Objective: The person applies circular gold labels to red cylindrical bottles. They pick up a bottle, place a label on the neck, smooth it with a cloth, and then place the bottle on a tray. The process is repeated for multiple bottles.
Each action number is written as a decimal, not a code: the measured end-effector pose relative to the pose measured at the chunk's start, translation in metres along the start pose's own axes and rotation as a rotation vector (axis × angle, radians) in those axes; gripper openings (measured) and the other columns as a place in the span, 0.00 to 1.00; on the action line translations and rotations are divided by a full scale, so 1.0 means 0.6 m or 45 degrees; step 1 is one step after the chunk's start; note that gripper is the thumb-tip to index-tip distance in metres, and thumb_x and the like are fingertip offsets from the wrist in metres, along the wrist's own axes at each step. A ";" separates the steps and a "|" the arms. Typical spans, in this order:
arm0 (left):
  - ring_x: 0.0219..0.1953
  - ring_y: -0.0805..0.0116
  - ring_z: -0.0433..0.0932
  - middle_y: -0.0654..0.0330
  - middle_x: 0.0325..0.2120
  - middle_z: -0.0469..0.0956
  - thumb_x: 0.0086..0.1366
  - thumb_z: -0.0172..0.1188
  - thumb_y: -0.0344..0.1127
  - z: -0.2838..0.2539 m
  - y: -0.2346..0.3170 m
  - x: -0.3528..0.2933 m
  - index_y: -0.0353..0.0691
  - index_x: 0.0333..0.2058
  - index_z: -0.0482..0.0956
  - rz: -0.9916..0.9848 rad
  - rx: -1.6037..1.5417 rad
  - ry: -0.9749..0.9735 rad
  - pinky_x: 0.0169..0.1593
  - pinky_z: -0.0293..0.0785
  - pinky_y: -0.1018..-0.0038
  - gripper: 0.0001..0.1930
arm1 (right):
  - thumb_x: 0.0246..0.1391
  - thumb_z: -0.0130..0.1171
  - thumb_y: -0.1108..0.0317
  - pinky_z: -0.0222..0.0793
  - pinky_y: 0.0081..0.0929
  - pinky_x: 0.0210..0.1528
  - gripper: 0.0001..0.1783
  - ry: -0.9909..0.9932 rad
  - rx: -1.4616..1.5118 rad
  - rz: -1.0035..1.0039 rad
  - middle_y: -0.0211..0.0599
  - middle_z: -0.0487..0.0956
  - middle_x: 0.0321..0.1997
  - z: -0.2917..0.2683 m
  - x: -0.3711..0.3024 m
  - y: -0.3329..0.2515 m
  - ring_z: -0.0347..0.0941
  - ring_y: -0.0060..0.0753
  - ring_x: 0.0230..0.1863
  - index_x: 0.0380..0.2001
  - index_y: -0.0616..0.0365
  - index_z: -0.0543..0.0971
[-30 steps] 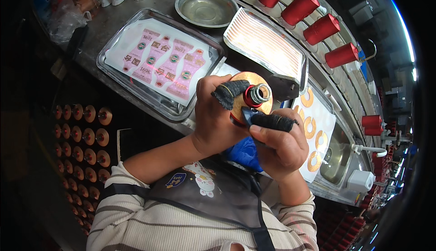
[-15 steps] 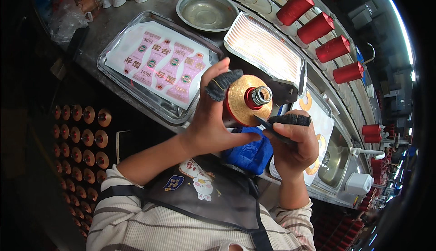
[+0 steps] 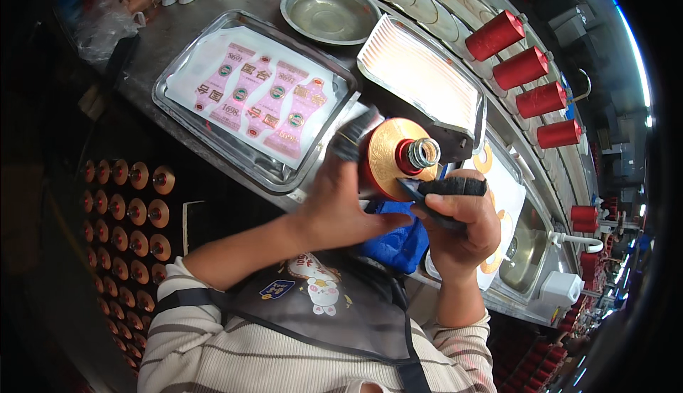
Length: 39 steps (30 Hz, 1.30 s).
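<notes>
A red bottle with a gold round shoulder [image 3: 385, 152] and a bare threaded glass neck points up toward me. My left hand [image 3: 329, 197] is at its left side, fingers stretched and blurred by motion, thumb spread out below the bottle; whether the fingers touch it I cannot tell. My right hand [image 3: 466, 215] grips a flat dark blade-like tool [image 3: 410, 189], its tip against the lower right of the gold shoulder. Both hands wear dark finger covers. A blue cloth [image 3: 398, 240] lies just below the bottle.
A metal tray [image 3: 165, 101] holds a sheet of pink labels. Beyond are a round metal basin [image 3: 331, 14] and a ribbed tray [image 3: 420, 73]. Gold rings [image 3: 484, 158] lie on white sheet at right, near a sink [image 3: 523, 251]. Red bottles [image 3: 523, 68] line a conveyor; gold-topped bottles [image 3: 139, 175] stand lower left.
The bottle has shifted slightly right. My left fingers have moved off the front of its gold shoulder to its left side. My right hand keeps the tool against the shoulder.
</notes>
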<state>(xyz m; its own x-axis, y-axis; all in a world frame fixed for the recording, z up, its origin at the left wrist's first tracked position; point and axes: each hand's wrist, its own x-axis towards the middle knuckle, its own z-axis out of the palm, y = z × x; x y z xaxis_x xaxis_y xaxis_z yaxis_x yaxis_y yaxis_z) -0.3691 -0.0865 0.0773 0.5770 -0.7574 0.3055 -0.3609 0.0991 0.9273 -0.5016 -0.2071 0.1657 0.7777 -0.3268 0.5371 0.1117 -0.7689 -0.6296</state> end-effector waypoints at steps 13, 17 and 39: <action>0.66 0.43 0.65 0.39 0.65 0.61 0.47 0.81 0.42 -0.006 -0.016 0.012 0.29 0.70 0.46 0.162 -0.199 -0.083 0.68 0.62 0.55 0.61 | 0.36 0.76 0.84 0.71 0.33 0.40 0.19 0.121 -0.038 0.007 0.39 0.81 0.33 0.018 -0.005 -0.011 0.77 0.42 0.36 0.34 0.59 0.81; 0.63 0.39 0.66 0.40 0.64 0.63 0.49 0.80 0.47 0.054 -0.022 -0.025 0.30 0.70 0.48 0.174 0.131 0.119 0.65 0.65 0.54 0.60 | 0.36 0.75 0.84 0.72 0.33 0.41 0.19 0.140 -0.109 0.010 0.40 0.81 0.33 0.022 -0.011 -0.015 0.77 0.42 0.36 0.34 0.59 0.81; 0.60 0.40 0.70 0.42 0.60 0.67 0.45 0.82 0.46 -0.020 -0.050 0.031 0.41 0.67 0.59 0.346 -0.245 -0.270 0.61 0.69 0.54 0.54 | 0.41 0.74 0.84 0.68 0.31 0.51 0.18 0.177 -0.066 0.099 0.35 0.79 0.37 0.025 -0.030 -0.021 0.74 0.35 0.43 0.36 0.59 0.80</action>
<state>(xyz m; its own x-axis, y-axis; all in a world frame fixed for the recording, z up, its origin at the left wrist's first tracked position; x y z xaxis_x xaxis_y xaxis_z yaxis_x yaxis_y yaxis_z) -0.3389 -0.0959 0.0574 0.3080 -0.8013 0.5129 -0.3241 0.4185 0.8484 -0.5078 -0.1830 0.1553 0.6895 -0.4562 0.5626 0.0200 -0.7645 -0.6443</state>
